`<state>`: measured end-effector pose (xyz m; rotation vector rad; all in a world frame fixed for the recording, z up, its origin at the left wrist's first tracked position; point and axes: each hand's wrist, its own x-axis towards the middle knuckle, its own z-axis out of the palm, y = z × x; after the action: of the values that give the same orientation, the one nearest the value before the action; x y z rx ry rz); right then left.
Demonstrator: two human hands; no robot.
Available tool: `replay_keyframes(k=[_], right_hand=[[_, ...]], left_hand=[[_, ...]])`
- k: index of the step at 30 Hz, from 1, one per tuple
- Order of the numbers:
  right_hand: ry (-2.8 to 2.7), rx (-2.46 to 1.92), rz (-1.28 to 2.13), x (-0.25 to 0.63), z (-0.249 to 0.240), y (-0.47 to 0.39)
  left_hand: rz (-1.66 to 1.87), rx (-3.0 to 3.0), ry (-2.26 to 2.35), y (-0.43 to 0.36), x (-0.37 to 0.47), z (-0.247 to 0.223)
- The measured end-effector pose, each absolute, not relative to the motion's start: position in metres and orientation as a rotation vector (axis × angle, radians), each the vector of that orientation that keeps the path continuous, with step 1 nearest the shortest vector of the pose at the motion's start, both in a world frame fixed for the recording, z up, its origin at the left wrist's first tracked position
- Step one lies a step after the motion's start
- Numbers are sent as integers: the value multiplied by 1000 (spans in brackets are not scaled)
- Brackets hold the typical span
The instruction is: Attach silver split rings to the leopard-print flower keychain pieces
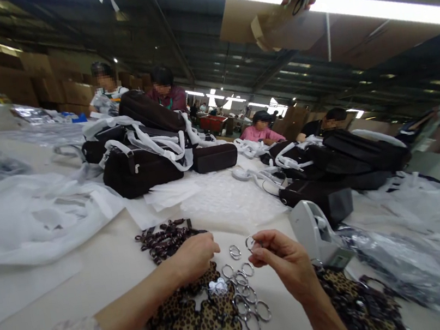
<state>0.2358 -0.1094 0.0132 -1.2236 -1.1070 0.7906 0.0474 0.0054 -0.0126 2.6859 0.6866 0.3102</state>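
My right hand point(286, 262) pinches a silver metal ring point(248, 244) between thumb and fingers, a little above the table. My left hand point(195, 257) is closed, fingertips pressed together, and what it holds, if anything, is hidden. It hovers beside a heap of dark beaded or braided straps point(160, 240). Below it lie several leopard-print bear-shaped charms point(210, 321), a few showing shiny silver patches. Between my hands several loose split rings point(245, 293) are scattered on the pale tabletop, some overlapping the charms. Two more rings point(235, 251) lie together near the fingertips.
A white tape dispenser point(315, 231) stands right of my right hand, with more leopard-print charms point(360, 304) below it. Black bags with white-wrapped straps point(141, 165) are piled ahead, more bags point(327, 165) at right. Clear plastic point(417, 268) lies at right. Several people are at the far side.
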Motion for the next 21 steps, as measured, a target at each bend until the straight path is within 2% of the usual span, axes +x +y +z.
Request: replay_keyframes(k=[15,21], right_hand=[[-1135,-1230,816,233,8,-107],[-1134,-1252,835,233,6,-106]], left_hand=[[36,2646,662,10,38,-9],[131,2540,567,13,18,15]])
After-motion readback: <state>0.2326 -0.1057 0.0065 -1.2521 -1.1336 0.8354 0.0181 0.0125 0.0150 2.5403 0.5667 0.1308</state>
